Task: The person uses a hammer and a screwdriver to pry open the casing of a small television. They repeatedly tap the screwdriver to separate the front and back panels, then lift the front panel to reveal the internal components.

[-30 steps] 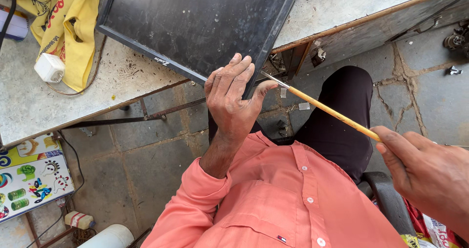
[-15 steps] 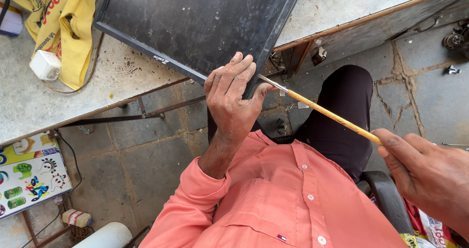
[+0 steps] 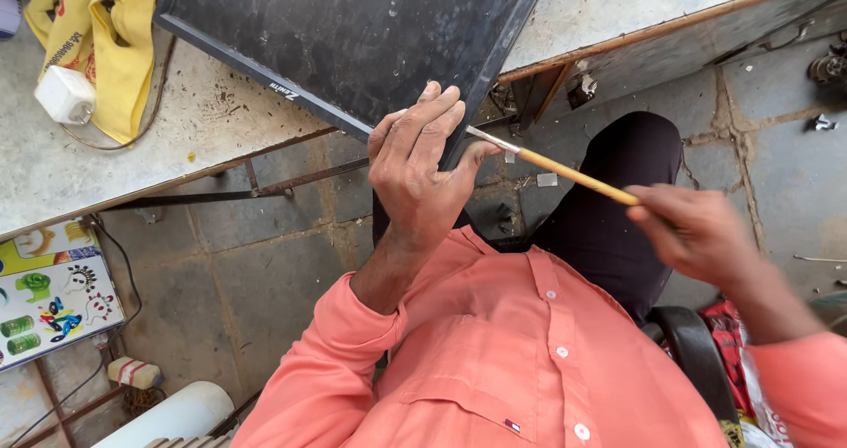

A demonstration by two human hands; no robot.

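Note:
My left hand (image 3: 415, 170) grips the near corner of a dark, dusty flat screen panel (image 3: 353, 33) that lies on a worn grey table (image 3: 132, 166) and overhangs its edge. My fingers lie over the panel's face and my thumb is under its rim. My right hand (image 3: 697, 232), slightly blurred, holds a thin brush with an orange-yellow handle (image 3: 565, 170). The brush's metal end touches the panel's edge beside my left thumb.
A yellow printed cloth (image 3: 97, 33) and a white plug adapter (image 3: 66, 95) with its cable lie on the table's left. Below on the stone floor stand a colourful printed box (image 3: 53, 289) and a white cylinder (image 3: 176, 413). A black chair armrest (image 3: 693, 351) is at my right.
My right hand has slid left and up along the brush toward the panel, so less handle shows. My left hand keeps its grip on the panel corner.

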